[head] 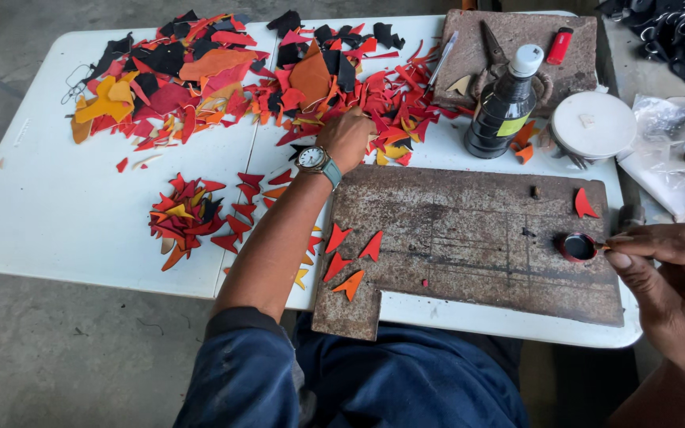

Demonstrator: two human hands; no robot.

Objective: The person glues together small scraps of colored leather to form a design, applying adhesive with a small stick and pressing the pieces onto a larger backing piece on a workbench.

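My left hand (346, 136), with a wristwatch, reaches into a large heap of red, orange, yellow and black leather scraps (223, 75); its fingers are curled among the pieces and hidden, so any grip is unclear. My right hand (671, 273) pinches a thin stick whose tip rests in a small red cap (579, 247) of dark liquid. The cap stands on a rusty metal plate (477, 246). Several cut red and orange shapes (350, 257) lie on the plate's left end, and one red shape (584, 204) lies at its right.
A smaller pile of cut shapes (188, 218) lies on the white table (49, 206). At the back are a dark bottle (505, 103), a white round lid (594, 124), scissors (491, 43), a red lighter (560, 45) on a second rusty plate, and plastic bags (675, 150).
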